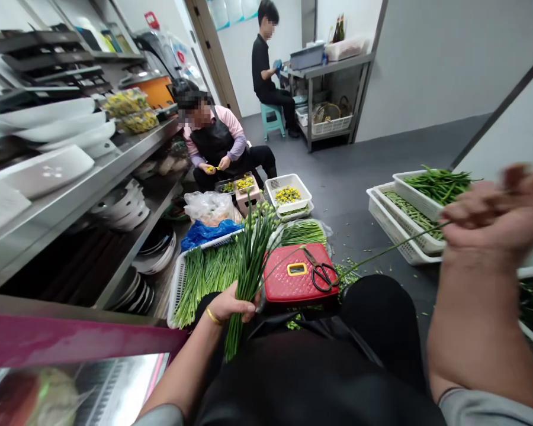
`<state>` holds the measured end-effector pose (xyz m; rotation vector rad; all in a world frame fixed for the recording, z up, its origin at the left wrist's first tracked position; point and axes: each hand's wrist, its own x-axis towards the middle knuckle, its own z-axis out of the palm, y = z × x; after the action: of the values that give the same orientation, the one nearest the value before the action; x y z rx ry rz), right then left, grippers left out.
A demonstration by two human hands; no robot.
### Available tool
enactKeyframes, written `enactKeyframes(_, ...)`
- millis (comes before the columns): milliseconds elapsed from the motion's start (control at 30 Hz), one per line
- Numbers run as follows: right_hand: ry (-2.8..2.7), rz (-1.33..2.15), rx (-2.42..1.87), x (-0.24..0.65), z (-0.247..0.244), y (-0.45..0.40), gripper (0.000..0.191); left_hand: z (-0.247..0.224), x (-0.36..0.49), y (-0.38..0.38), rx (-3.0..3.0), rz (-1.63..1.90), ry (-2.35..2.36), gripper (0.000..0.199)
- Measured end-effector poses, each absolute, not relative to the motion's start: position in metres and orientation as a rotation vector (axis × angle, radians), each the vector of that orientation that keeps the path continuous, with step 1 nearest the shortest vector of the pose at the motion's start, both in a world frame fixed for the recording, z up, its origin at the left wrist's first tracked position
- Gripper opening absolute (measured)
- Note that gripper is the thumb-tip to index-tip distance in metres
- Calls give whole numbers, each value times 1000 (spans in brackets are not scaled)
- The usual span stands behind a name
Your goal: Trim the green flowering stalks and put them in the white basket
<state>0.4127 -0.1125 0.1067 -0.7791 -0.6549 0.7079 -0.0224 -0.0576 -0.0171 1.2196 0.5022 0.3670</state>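
Note:
My left hand [235, 305], with a gold bracelet at the wrist, is wrapped round an upright bunch of green stems [254, 251] topped with pale buds. Raised at the right, my right hand [500, 213] is closed on one long green stem [393, 245] that slants down to the left; the fingers are blurred. Between my knees a red box [278, 278] with a yellow-edged opening carries black-handled scissors [322, 275]. More cut stems [204, 278] lie in a white basket [176, 296] left of my left hand.
One person [217, 139] sits ahead, handling yellow flowers; another [264, 71] sits farther back by a metal table [333, 68]. White baskets [377, 213] of green pods stand at right. Metal shelves [115, 157] with dishes run along the left. Trimmings [349, 266] litter the floor.

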Motion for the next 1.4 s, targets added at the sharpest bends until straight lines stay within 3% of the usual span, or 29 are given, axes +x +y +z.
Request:
enactKeyframes(67,-693,942,-796,373,90,-103,29,-16,-20,-57,1239,370,482,33)
enactKeyframes(133,-746,1269,-862,321,73,-88,43,-13,-15,-57,1269,338,476,32)
enactKeyframes(233,-792,1463,-820,261,57,-66,53,-8,-10,-60,1295,263,488,32)
enactKeyframes(433,-895,1128,-849,274,68,-66,48,-9,-13,-69,1203,244,562,38)
enactKeyframes(600,-935,745,-794,327,109,-76,26,-5,-9,-67,1184,281,529,40)
enactKeyframes(867,-973,911,-709,319,141,-92,43,-11,1,-59,1233,241,450,34)
enactKeyframes(1000,-988,958,-706,305,135,-93,62,-12,-1,-61,1255,199,435,34)
enactKeyframes(1167,-960,1104,-752,288,111,-76,46,-10,-4,-63,1258,181,434,33)
enactKeyframes(1400,-1083,962,-823,294,121,-80,45,-14,-14,-59,1270,129,464,35)
